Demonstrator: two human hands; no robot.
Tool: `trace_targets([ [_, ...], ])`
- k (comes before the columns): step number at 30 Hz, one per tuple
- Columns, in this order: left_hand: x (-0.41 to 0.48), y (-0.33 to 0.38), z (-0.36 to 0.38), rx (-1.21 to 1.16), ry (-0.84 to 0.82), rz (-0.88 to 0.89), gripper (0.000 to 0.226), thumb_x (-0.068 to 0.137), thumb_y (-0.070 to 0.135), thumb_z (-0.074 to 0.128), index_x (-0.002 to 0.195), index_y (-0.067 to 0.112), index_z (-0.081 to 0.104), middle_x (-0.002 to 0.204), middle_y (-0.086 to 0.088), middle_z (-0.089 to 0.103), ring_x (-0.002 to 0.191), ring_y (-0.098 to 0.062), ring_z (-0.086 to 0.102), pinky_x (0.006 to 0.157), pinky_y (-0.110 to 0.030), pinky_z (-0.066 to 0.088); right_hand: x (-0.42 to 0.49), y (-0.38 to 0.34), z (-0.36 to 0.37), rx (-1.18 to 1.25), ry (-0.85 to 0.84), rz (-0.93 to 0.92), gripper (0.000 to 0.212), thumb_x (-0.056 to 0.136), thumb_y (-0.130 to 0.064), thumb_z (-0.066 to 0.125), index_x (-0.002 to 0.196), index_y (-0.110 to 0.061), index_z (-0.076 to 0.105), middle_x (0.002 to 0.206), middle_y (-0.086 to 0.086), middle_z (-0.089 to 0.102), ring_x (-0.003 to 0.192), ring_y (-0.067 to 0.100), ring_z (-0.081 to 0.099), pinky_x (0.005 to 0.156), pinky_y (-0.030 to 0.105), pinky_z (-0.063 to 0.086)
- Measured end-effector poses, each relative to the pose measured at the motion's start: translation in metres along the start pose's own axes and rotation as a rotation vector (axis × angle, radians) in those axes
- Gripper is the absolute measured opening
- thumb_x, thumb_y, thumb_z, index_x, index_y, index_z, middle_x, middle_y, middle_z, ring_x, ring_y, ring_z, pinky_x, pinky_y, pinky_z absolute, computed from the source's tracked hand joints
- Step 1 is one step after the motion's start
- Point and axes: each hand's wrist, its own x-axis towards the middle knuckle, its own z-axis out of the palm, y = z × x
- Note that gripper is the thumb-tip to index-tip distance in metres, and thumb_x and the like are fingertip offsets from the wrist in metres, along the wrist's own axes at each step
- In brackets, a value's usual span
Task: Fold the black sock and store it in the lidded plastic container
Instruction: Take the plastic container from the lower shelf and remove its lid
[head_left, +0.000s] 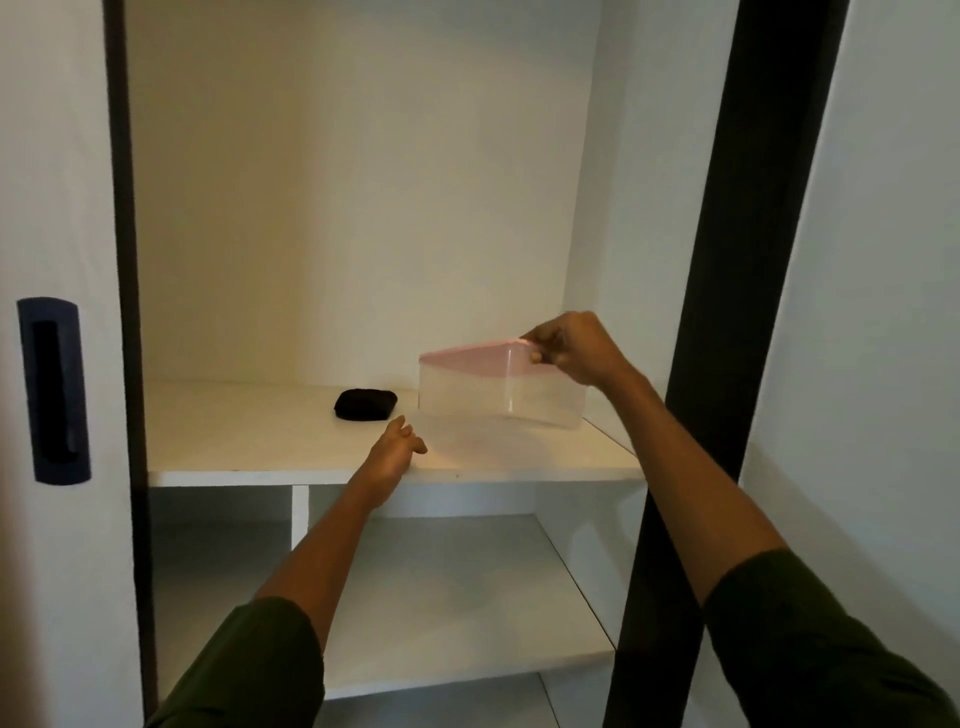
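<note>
A white wardrobe interior (363, 182) fills most of the frame. A white sliding door (52, 156) closes off the left edge, and a broad dark vertical frame post (748, 260) runs down the right side. Low on the door, at the left of the frame, sits a dark recessed rectangular handle (52, 389).

Across the middle runs a white upper shelf board (249, 447). Below it, in the lower centre, lies a white lower shelf board (441, 597).

Two forearms reach up from the bottom corners, each in a dark green sleeve, the left sleeve (249, 670) and the right sleeve (810, 649).

A clear rectangular plastic container (498, 395) with a pale pink lid (467, 358) stands at the right of the upper shelf, near the wardrobe's side wall. The lid lies across its top. Whether the pinched corner has parted from the rim cannot be told.

The right hand (571, 348), right of centre, has its fingers curled and pinches the lid's right corner between thumb and fingertips.

The left hand (397, 449) is over the front of the upper shelf. Its fingers are loosely straight and slightly spread, and it holds nothing. It is near the container's lower left corner and touches neither box nor sock.

The black sock (365, 404), folded into a compact rounded bundle, lies on the upper shelf just left of the container and apart from it.
</note>
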Motion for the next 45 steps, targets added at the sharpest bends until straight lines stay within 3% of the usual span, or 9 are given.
trace_targets([
  [4, 0.018, 0.012, -0.007, -0.003, -0.022, 0.041, 0.07, 0.09, -0.004, 0.049, 0.15, 0.005, 0.016, 0.154, -0.013, 0.029, 0.142, -0.028, 0.028, 0.105, -0.031, 0.028, 0.017, 0.017, 0.037, 0.158, 0.017, 0.0, 0.025, 0.08, 0.005, 0.067, 0.104, -0.002, 0.073, 0.1, 0.017, 0.074, 0.089, 0.016, 0.066, 0.086, 0.017, 0.054],
  [8, 0.057, 0.018, -0.021, -0.019, 0.03, 0.09, 0.087, 0.085, 0.01, 0.066, 0.152, 0.012, 0.011, 0.158, -0.007, 0.02, 0.145, -0.025, 0.021, 0.115, -0.036, 0.022, 0.031, 0.046, 0.065, 0.195, 0.061, 0.007, 0.025, 0.078, 0.011, 0.066, 0.099, 0.0, 0.074, 0.098, 0.019, 0.074, 0.092, 0.028, 0.07, 0.084, 0.022, 0.056],
  [14, 0.113, 0.023, -0.026, 0.009, 0.061, 0.083, 0.113, 0.073, 0.023, 0.081, 0.153, 0.014, 0.002, 0.159, -0.011, 0.02, 0.143, -0.029, 0.027, 0.116, -0.045, 0.028, 0.054, 0.104, 0.104, 0.181, 0.027, 0.118, 0.028, 0.078, 0.023, 0.057, 0.098, 0.01, 0.071, 0.106, 0.023, 0.07, 0.096, 0.015, 0.061, 0.073, -0.008, 0.042],
  [20, 0.162, 0.03, -0.023, 0.103, 0.019, 0.081, 0.11, 0.074, 0.015, 0.08, 0.153, 0.01, 0.003, 0.158, -0.008, 0.022, 0.144, -0.025, 0.026, 0.115, -0.037, 0.025, 0.079, 0.144, 0.126, 0.022, -0.017, 0.193, 0.02, 0.077, 0.021, 0.057, 0.078, 0.008, 0.073, 0.089, 0.022, 0.073, 0.087, 0.027, 0.07, 0.071, 0.009, 0.053],
  [25, 0.187, 0.025, -0.027, 0.006, -0.078, 0.058, 0.107, 0.071, 0.004, 0.081, 0.152, 0.013, 0.011, 0.152, -0.008, 0.035, 0.139, -0.023, 0.035, 0.112, -0.032, 0.028, 0.112, 0.125, 0.127, -0.098, -0.036, 0.21, 0.03, 0.08, 0.012, 0.051, 0.087, -0.004, 0.075, 0.095, 0.014, 0.074, 0.088, 0.026, 0.068, 0.085, 0.028, 0.052],
  [29, 0.184, 0.008, -0.017, 0.011, -0.085, 0.131, 0.068, 0.075, -0.001, 0.075, 0.131, 0.017, 0.041, 0.118, -0.001, 0.056, 0.112, -0.017, 0.051, 0.086, -0.022, 0.043, 0.137, 0.062, 0.149, 0.067, -0.077, 0.135, 0.022, 0.089, -0.011, 0.059, 0.107, -0.009, 0.071, 0.111, 0.01, 0.072, 0.103, 0.022, 0.066, 0.084, 0.015, 0.04],
  [33, 0.184, 0.008, -0.009, 0.03, -0.145, 0.187, 0.046, 0.08, -0.005, 0.069, 0.117, 0.017, 0.052, 0.11, -0.004, 0.061, 0.106, -0.021, 0.056, 0.063, -0.009, 0.05, 0.158, 0.013, 0.2, 0.0, -0.328, 0.077, 0.05, 0.091, -0.047, 0.05, 0.126, -0.011, 0.057, 0.127, 0.01, 0.062, 0.109, 0.027, 0.061, 0.093, 0.031, 0.043],
  [38, 0.193, 0.003, -0.014, 0.259, -0.001, 0.099, 0.063, 0.078, 0.019, 0.075, 0.133, 0.02, 0.044, 0.119, -0.005, 0.064, 0.114, -0.025, 0.057, 0.095, -0.033, 0.048, 0.164, -0.007, 0.231, -0.104, -0.299, 0.146, 0.051, 0.095, -0.047, 0.04, 0.107, -0.005, 0.065, 0.095, 0.011, 0.068, 0.08, 0.026, 0.063, 0.075, 0.035, 0.051],
  [45, 0.201, 0.006, -0.006, 0.269, 0.076, 0.075, 0.069, 0.073, 0.019, 0.079, 0.132, 0.014, 0.043, 0.123, -0.006, 0.061, 0.113, -0.023, 0.056, 0.09, -0.028, 0.045, 0.175, -0.002, 0.228, -0.289, -0.326, -0.012, 0.038, 0.095, -0.035, 0.043, 0.097, -0.004, 0.066, 0.094, 0.012, 0.067, 0.073, 0.024, 0.053, 0.068, 0.032, 0.042],
])
